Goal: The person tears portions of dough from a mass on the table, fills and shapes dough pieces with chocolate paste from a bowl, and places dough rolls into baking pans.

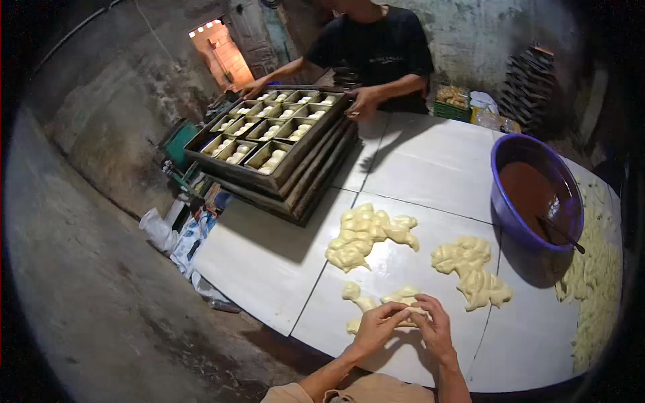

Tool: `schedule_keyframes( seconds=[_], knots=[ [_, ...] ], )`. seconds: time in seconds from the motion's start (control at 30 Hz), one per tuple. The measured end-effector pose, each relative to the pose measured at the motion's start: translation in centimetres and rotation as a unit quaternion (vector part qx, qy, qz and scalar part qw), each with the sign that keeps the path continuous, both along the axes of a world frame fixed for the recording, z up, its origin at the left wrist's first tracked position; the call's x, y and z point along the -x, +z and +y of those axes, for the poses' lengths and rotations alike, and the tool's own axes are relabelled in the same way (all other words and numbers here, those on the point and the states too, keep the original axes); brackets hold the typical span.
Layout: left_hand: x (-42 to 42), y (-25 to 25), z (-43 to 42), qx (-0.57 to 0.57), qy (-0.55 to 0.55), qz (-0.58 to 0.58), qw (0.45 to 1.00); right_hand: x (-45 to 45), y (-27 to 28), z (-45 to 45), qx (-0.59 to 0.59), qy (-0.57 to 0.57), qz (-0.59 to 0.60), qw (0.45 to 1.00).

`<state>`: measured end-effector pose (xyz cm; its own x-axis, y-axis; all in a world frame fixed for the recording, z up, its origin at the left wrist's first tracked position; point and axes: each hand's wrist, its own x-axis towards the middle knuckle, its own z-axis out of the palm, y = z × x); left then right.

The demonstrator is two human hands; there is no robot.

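Note:
Close together over the near edge of the table, my left hand (pixel 377 328) and my right hand (pixel 435 329) pinch a small piece of pale dough, mostly hidden by the fingers. Just beyond them lies more soft dough (pixel 402 295), and a thin strip of dough (pixel 356 293) rests to the left. Farther back is a lumpy dough mass (pixel 363 235). Another dough mass (pixel 471 272) sits to the right of my hands.
A purple basin (pixel 498 195) of brown filling with a spoon stands at right, beside a dough-smeared strip (pixel 598 269). Stacked trays (pixel 295 195) hold tins of dough pieces at the back left. Behind them, a person in a black shirt (pixel 383 47) touches the trays.

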<state>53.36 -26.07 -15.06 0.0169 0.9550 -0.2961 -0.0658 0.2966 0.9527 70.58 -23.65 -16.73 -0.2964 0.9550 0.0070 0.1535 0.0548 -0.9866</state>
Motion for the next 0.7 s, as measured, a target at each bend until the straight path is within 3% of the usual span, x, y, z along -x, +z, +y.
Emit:
schedule_keyframes(
  seconds=[0.07,0.1,0.2,0.23,0.27,0.3,0.33,0.37,0.47,0.5,0.6,0.67,0.7],
  knots=[
    [-1.1,-0.3,0.6,-0.046,-0.013,0.029,0.998,-1.1,2.5,0.0,0.055,-0.059,-0.003,0.997],
    [-2.1,-0.1,1.0,-0.096,0.000,0.071,0.993,-1.8,0.7,0.2,-0.047,-0.086,-0.009,0.995],
    [-5.2,0.8,2.3,-0.259,0.046,0.148,0.953,-2.9,0.8,0.6,0.024,-0.139,0.056,0.988],
    [-6.3,0.5,3.2,-0.316,0.060,0.157,0.934,-2.7,2.8,0.4,0.104,-0.165,0.088,0.977],
    [-7.6,0.1,3.8,-0.373,0.071,0.157,0.912,-3.2,2.2,0.5,0.086,-0.145,0.181,0.969],
    [-8.7,-0.3,4.0,-0.368,0.025,0.055,0.928,-3.8,1.9,0.5,0.058,-0.147,0.151,0.976],
    [-10.1,-0.9,4.1,-0.360,0.019,0.012,0.933,-4.3,3.0,0.5,0.189,-0.135,0.339,0.912],
    [-11.5,-1.5,4.2,-0.351,0.016,-0.031,0.936,-4.8,4.6,0.6,0.189,-0.120,0.419,0.880],
    [-16.2,-2.0,5.9,-0.288,0.018,-0.140,0.947,-7.9,5.1,2.3,0.210,-0.110,0.502,0.831],
    [-17.2,-1.8,5.7,-0.250,0.012,-0.186,0.950,-8.8,4.7,2.5,0.205,-0.084,0.498,0.838],
    [-18.1,-1.5,6.6,-0.254,-0.102,-0.052,0.961,-12.8,5.6,4.5,0.183,-0.067,0.464,0.864],
    [-17.8,-2.6,6.2,-0.157,-0.186,-0.128,0.961,-16.4,7.3,7.9,0.092,-0.101,0.380,0.915],
    [-17.2,-1.5,6.5,-0.113,-0.221,-0.095,0.964,-18.6,8.1,10.3,0.028,-0.129,0.295,0.947]
  ],
)
